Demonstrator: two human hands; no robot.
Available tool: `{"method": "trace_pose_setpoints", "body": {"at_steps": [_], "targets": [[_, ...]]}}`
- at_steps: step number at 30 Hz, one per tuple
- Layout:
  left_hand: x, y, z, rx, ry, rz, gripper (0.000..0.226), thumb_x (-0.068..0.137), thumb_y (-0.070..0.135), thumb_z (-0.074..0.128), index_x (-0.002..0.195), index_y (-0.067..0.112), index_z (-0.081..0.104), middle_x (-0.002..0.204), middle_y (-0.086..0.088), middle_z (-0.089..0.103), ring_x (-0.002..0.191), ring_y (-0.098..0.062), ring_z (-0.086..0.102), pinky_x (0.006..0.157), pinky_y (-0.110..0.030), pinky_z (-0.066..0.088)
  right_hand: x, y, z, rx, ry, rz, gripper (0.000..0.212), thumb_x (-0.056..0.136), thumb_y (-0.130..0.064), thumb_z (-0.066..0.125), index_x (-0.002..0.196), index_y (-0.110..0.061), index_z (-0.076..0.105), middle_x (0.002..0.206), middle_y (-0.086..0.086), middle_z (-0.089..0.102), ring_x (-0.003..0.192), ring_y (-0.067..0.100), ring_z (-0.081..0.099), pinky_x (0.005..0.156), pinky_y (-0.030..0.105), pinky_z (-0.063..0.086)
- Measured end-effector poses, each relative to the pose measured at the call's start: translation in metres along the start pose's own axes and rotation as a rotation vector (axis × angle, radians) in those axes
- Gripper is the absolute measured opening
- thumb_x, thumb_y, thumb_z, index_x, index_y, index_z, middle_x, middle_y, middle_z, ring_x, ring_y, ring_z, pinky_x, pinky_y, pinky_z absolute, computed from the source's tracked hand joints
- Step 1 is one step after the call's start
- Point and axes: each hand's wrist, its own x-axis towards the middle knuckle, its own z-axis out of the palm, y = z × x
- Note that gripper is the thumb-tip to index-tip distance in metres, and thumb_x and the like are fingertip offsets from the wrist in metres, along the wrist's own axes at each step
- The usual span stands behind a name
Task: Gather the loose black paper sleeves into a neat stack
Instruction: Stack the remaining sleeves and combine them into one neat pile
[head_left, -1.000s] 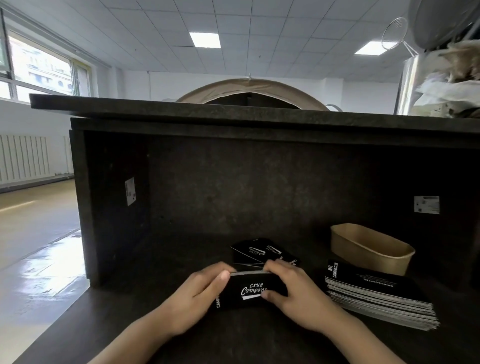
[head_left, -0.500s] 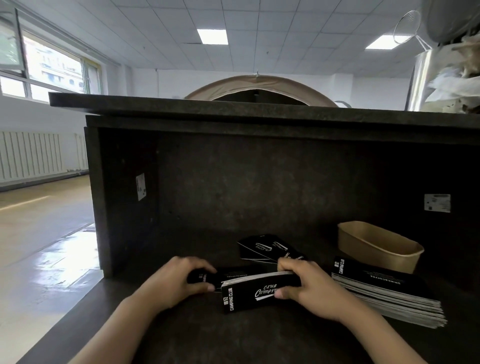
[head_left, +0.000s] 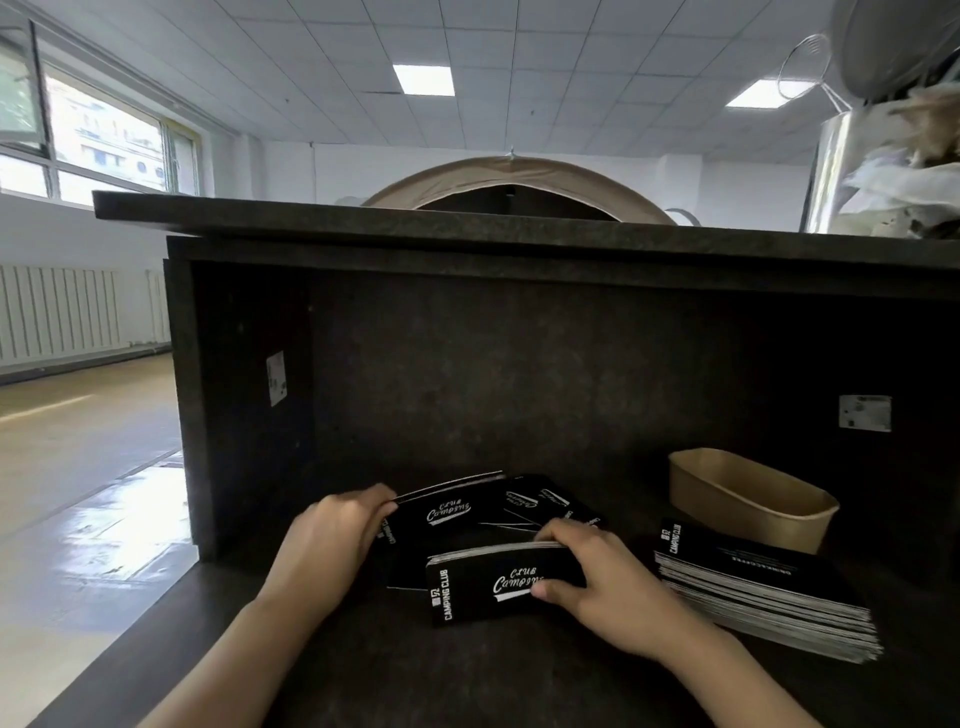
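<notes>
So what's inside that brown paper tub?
The brown paper tub looks empty: only its bare inner wall shows. Its near rim hides the very bottom, so something flat could lie there.

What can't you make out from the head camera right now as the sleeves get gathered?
- Head view: how many sleeves remain loose; the pile behind overlaps itself and the right hand covers part.
- Count in the right hand's bundle: edges too fine.
- Left hand fingertips: hidden behind its lifted sleeves.
- Inside the brown paper tub: its near wall blocks the bottom.
- Big stack: small print unreadable.
</notes>
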Motion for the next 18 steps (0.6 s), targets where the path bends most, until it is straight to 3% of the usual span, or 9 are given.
{"method": "trace_pose_setpoints", "body": {"at_steps": [2, 4, 7, 9, 10, 12, 13, 15, 18], "targets": [[-0.001, 0.001, -0.004, -0.061, 0.006, -0.003, 0.016, 0.098, 0.038, 0.043, 0.101, 0.034, 0.059, 0.089, 0.013, 0.068, 0.08, -0.007, 0.065, 0.07, -0.028, 0.051, -0.001, -0.001, 0.002, 0.003, 0.0, 0.046, 0.051, 0.085, -0.041, 0.067, 0.129, -0.038, 0.04, 0.127, -0.02, 0.049, 0.121, 0.0, 0.044, 0.108, 0.027, 0.037], [-0.002, 0.004, -0.01, -0.148, -0.089, 0.062, 0.016, 0.098, 0.041, 0.041, 0.098, 0.039, 0.057, 0.086, 0.017, 0.066, 0.079, -0.002, 0.064, 0.071, -0.026, 0.052, -0.001, -0.001, 0.003, 0.022, 0.01, 0.066, 0.078, 0.085, -0.042, 0.067, 0.145, -0.038, 0.017, 0.139, -0.019, 0.039, 0.132, 0.003, 0.036, 0.114, 0.028, 0.029], [-0.006, 0.02, -0.015, -0.361, -0.281, 0.131, 0.021, 0.099, 0.039, 0.039, 0.092, 0.035, 0.059, 0.082, 0.014, 0.065, 0.08, -0.003, 0.064, 0.074, -0.029, 0.052, -0.002, -0.003, 0.004, 0.083, 0.0, 0.043, 0.095, 0.086, -0.039, 0.068, 0.148, -0.047, -0.003, 0.144, -0.022, 0.03, 0.136, 0.001, 0.027, 0.118, 0.03, 0.023], [-0.011, 0.036, -0.015, -0.519, -0.379, 0.099, 0.03, 0.1, 0.038, 0.035, 0.09, 0.027, 0.062, 0.083, 0.006, 0.066, 0.081, -0.007, 0.065, 0.078, -0.034, 0.052, -0.002, -0.003, 0.004, 0.109, -0.013, 0.025, 0.089, 0.086, -0.037, 0.068, 0.144, -0.056, 0.004, 0.14, -0.025, 0.03, 0.133, -0.002, 0.029, 0.117, 0.03, 0.026], [-0.013, 0.044, -0.016, -0.609, -0.423, 0.062, 0.037, 0.099, 0.04, 0.031, 0.094, 0.025, 0.064, 0.088, 0.004, 0.069, 0.085, -0.008, 0.066, 0.083, -0.034, 0.052, -0.002, -0.002, 0.004, 0.095, -0.004, 0.004, 0.078, 0.085, -0.037, 0.068, 0.14, -0.057, 0.016, 0.139, -0.026, 0.035, 0.131, -0.003, 0.034, 0.115, 0.029, 0.03], [-0.018, 0.053, -0.017, -0.829, -0.511, -0.043, 0.051, 0.1, 0.047, 0.019, 0.109, 0.025, 0.065, 0.105, 0.004, 0.071, 0.101, -0.008, 0.066, 0.092, -0.028, 0.05, 0.001, 0.001, 0.004, 0.039, 0.03, -0.052, 0.044, 0.083, -0.037, 0.07, 0.118, -0.046, 0.047, 0.122, -0.023, 0.053, 0.115, -0.005, 0.049, 0.104, 0.026, 0.041], [-0.019, 0.056, -0.017, -0.919, -0.544, -0.08, 0.055, 0.1, 0.052, 0.016, 0.116, 0.029, 0.063, 0.113, 0.004, 0.07, 0.108, -0.008, 0.065, 0.095, -0.026, 0.048, 0.003, 0.001, 0.005, 0.018, 0.051, -0.069, 0.027, 0.082, -0.035, 0.072, 0.101, -0.04, 0.053, 0.109, -0.02, 0.059, 0.105, -0.005, 0.054, 0.096, 0.024, 0.045], [-0.02, 0.058, -0.016, -0.912, -0.57, -0.039, 0.038, 0.095, 0.058, 0.033, 0.118, 0.039, 0.057, 0.117, 0.007, 0.067, 0.109, -0.005, 0.063, 0.095, -0.025, 0.048, 0.003, 0.0, 0.006, -0.009, 0.085, -0.089, 0.023, 0.081, -0.031, 0.073, 0.079, -0.038, 0.051, 0.093, -0.016, 0.06, 0.094, -0.003, 0.057, 0.083, 0.016, 0.045], [-0.019, 0.06, -0.009, -0.678, -0.541, 0.082, 0.023, 0.091, 0.031, 0.063, 0.111, 0.038, 0.055, 0.106, 0.013, 0.069, 0.099, -0.003, 0.066, 0.086, -0.025, 0.053, 0.004, 0.0, 0.009, -0.036, 0.107, -0.087, 0.025, 0.082, -0.034, 0.071, 0.081, -0.04, 0.047, 0.095, -0.018, 0.054, 0.094, -0.002, 0.054, 0.082, 0.016, 0.044]]}}
